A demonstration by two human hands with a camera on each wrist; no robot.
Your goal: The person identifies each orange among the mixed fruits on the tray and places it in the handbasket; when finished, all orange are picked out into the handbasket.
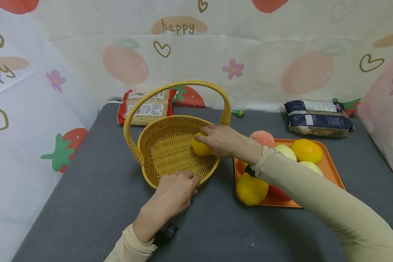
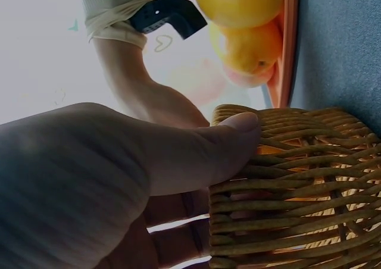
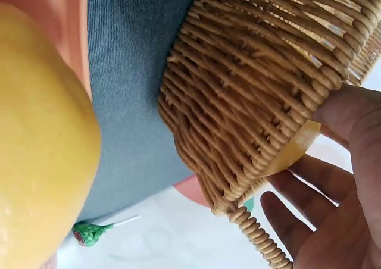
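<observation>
A yellow wicker basket (image 1: 170, 153) with a tall arched handle stands on the table. At its near rim my left hand (image 1: 175, 191) grips the wicker; the left wrist view shows the thumb (image 2: 229, 141) outside and the fingers on the inner side. Over the basket's right side, my right hand (image 1: 224, 140) holds a yellow fruit (image 1: 200, 146) just inside the rim. In the right wrist view, the wicker wall partly hides this yellow fruit (image 3: 296, 151), so its exact kind cannot be told.
An orange tray (image 1: 332, 169) of several fruits lies to the right, partly under my right forearm. Behind are a red-edged bag (image 1: 147, 109), a dark blue bag (image 1: 319, 118) and a green-wrapped lollipop (image 1: 238, 113). A printed cloth (image 1: 196, 54) hangs at the back.
</observation>
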